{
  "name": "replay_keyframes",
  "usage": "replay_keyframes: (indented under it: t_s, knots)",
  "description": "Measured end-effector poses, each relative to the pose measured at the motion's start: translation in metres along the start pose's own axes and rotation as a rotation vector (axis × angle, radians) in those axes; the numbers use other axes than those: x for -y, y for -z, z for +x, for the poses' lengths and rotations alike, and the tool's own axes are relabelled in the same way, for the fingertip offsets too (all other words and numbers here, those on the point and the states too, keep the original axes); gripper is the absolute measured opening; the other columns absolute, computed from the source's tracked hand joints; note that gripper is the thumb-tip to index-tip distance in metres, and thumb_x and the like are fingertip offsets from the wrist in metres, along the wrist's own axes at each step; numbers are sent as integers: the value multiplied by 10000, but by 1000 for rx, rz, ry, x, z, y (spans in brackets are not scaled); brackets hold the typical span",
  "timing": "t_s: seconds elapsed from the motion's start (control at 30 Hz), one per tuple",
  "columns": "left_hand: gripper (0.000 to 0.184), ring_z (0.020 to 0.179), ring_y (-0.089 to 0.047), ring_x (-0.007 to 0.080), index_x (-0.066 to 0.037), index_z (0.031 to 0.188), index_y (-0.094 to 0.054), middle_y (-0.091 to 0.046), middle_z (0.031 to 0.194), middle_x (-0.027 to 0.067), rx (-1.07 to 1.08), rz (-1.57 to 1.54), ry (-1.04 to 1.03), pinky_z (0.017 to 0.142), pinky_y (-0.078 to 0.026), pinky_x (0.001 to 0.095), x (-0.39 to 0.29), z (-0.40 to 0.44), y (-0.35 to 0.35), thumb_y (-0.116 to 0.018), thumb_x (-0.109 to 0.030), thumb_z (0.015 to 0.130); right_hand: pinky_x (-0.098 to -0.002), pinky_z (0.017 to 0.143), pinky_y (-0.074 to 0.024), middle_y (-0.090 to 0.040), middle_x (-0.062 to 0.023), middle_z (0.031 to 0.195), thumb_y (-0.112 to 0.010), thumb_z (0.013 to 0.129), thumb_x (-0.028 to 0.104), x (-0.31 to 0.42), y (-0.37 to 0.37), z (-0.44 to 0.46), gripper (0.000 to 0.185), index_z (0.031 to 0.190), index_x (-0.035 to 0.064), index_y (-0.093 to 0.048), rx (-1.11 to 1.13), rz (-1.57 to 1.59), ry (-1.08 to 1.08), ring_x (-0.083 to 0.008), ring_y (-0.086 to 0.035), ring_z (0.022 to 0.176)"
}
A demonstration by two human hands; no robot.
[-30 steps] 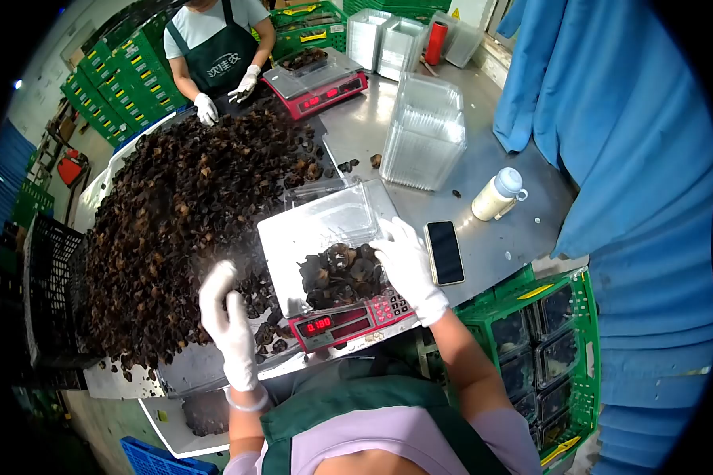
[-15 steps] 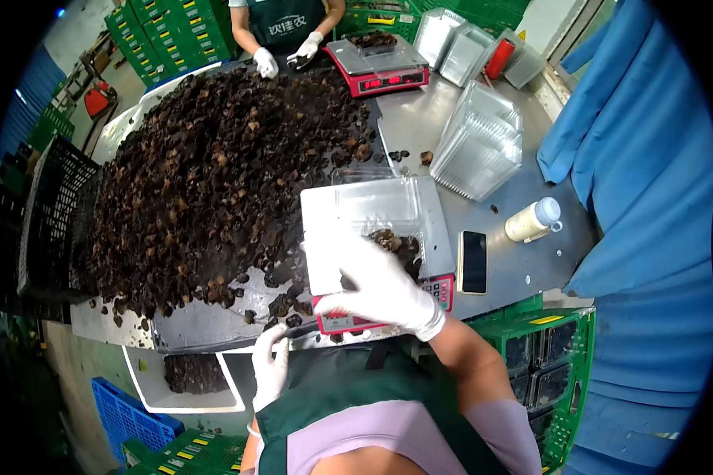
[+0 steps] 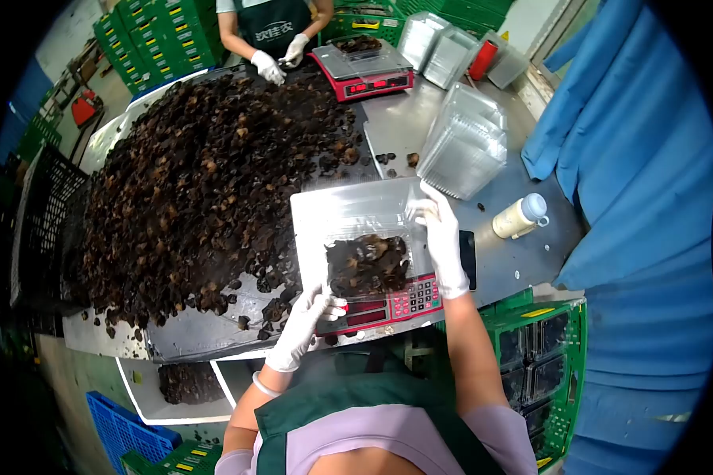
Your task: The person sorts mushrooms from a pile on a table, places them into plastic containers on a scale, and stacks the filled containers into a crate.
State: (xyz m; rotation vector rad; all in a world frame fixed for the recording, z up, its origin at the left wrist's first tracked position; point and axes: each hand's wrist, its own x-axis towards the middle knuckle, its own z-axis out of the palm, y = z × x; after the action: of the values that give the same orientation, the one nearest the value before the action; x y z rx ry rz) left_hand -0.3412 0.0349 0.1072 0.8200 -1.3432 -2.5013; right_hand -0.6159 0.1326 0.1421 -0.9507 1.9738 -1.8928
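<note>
A clear plastic box holding dark, wrinkled fungus pieces (image 3: 368,265) rests on the pan of a red scale (image 3: 404,302). Its transparent lid part (image 3: 368,207) stretches out behind the pieces. At the box's near left corner is my left hand (image 3: 305,321), white-gloved, with bent fingers closed on the edge. My right hand (image 3: 442,237), also gloved, is at the far right side of the box, its fingers curled at the lid's edge. Part of a phone (image 3: 468,257) shows beside my right wrist.
A large heap of dark fungus (image 3: 190,198) covers the left of the table. Across it, a co-worker's gloved hands (image 3: 281,63) are near another red scale (image 3: 364,71). Stacked clear boxes (image 3: 463,146) and a bottle (image 3: 520,216) stand right. Green crates (image 3: 574,356) are below.
My left hand has risen from the table's near edge to the box. My right hand has moved from over the scale to the box's right side. The view has shifted slightly.
</note>
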Motion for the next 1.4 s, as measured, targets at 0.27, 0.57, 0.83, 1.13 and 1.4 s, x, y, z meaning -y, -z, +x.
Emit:
replay_keyframes:
  t_s: [0.27,0.57,0.83,1.13,1.4]
  knots:
    - [340,800,-672,191,2,1146,-477,-666,936,175,-56,-114,2,732,-541,286,-10,0,-2,-490,-299,989,-264,637,-490,-651,-72,835,-650,881,170,5,25,-110,215,1056,47,-634,43,-611,-63,-138,-609,703]
    - [192,724,-664,156,6,1084,-454,-642,854,119,-26,12,-23,669,-543,242,2,6,-3,-507,27,901,-217,600,-456,-602,-39,751,-509,949,77,-17,31,-125,100,920,17,-584,223,276,-615,-87,-577,658]
    - [267,826,-653,279,-26,949,-561,-656,991,160,-175,1030,-954,720,-518,308,-19,12,-10,-626,117,733,-292,960,-439,-564,-84,1176,-521,888,-35,28,32,-143,423,1305,-21,-455,162,130,-176,-186,-563,1093]
    - [257,994,-631,301,-11,913,-537,-621,1113,195,-26,858,-1082,803,-525,352,-36,42,-57,-589,174,742,-384,897,-501,-438,-195,1370,-533,804,-46,11,48,-172,706,1456,99,-305,-248,-748,117,-360,-556,1132]
    - [191,1029,-604,243,13,1037,-579,-643,1078,138,378,363,63,882,-469,341,-2,89,-101,-569,12,847,-378,1056,-363,-424,-155,1381,-706,754,157,63,123,-205,702,1377,63,-398,-197,-328,93,-313,-442,1267]
